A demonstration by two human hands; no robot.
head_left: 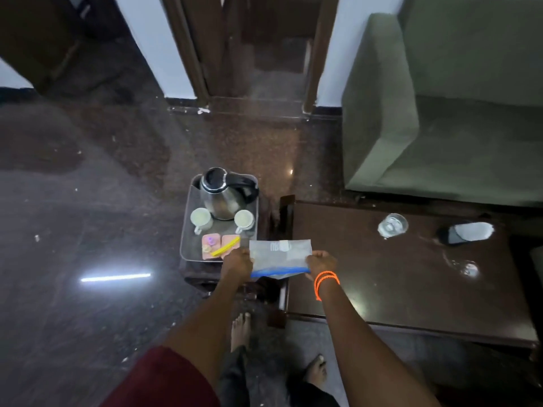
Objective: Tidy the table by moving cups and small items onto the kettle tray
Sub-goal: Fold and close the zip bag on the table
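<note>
A grey tray (188, 230) on a small dark stand carries a steel kettle (223, 198), two white cups (201, 217) (244, 219), two pink pads (210, 244) and a yellow stick (225, 249). Between the tray and the dark table (396, 274) I hold a clear zip bag (280, 254) with a blue seal. My left hand (237, 264) grips its left edge and my right hand (321, 263) grips its right edge. On the table stand a clear glass (392, 225), a second glass (467, 267) and a dark phone (465, 232).
A green sofa (440, 113) stands behind the table at the right. A doorway (258, 54) lies straight ahead over the glossy dark floor (88, 230). My bare feet (241, 327) are on the floor below the bag.
</note>
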